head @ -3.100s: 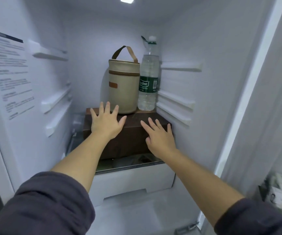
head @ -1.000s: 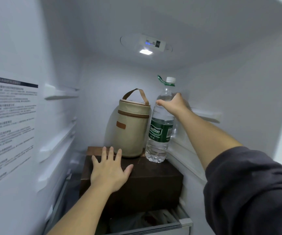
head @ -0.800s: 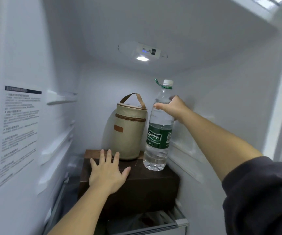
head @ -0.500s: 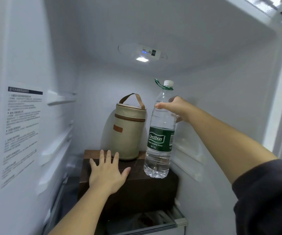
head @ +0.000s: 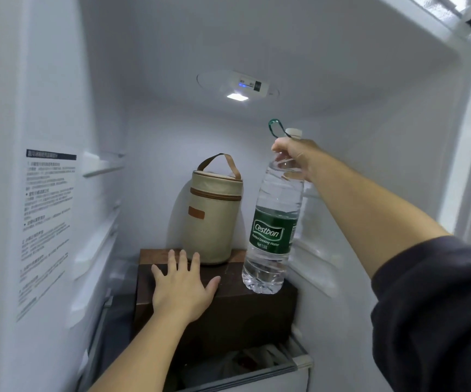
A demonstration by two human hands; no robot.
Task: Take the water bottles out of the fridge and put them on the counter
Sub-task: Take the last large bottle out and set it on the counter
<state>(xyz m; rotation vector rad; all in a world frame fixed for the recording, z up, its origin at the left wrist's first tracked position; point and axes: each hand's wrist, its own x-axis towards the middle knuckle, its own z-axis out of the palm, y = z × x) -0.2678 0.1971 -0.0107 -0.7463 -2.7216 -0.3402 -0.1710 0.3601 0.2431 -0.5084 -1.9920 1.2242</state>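
Note:
A large clear water bottle (head: 271,233) with a green label, white cap and green carry loop is inside the fridge. My right hand (head: 295,157) grips it around the neck, just under the cap. The bottle tilts slightly, its base over the right front corner of a dark brown box (head: 228,315); whether it touches the box I cannot tell. My left hand (head: 183,287) lies flat on the box top, fingers spread, holding nothing.
A beige cylindrical bag (head: 211,216) with a brown handle stands on the box behind my left hand. White shelf rails (head: 98,165) line both fridge walls. A drawer (head: 245,372) sits below the box. The ceiling light (head: 237,97) is on.
My right hand rose from the box to the bottle's neck and closed on it. The bottle has come forward to the box's front right corner. My left hand stayed flat on the box.

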